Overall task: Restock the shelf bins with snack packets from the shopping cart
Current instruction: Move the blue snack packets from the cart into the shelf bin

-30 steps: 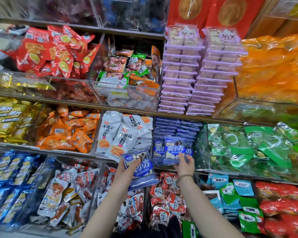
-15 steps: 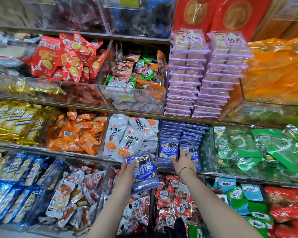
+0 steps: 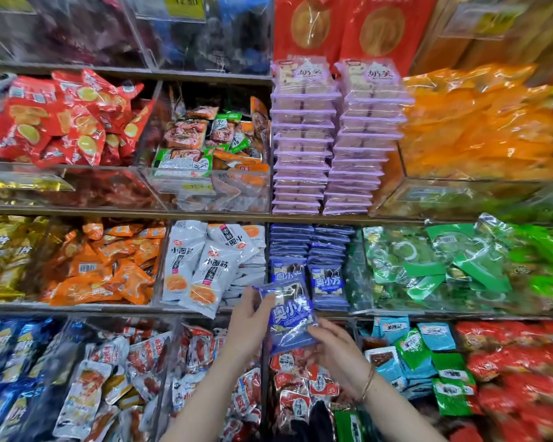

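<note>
Left hand and right hand clamp blue snack packets just below the matching shelf bin.
Left grips the left edge, right the lower corner; white packets sit above-left, green packets above-right.

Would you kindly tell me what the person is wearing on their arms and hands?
The left forearm and right forearm are bare, with no sleeves in view. The left hand and right hand have no gloves. A thin gold-coloured bracelet circles the right arm just behind the hand.

Blue packet stacks nearly reach shelf board; front open.
</note>
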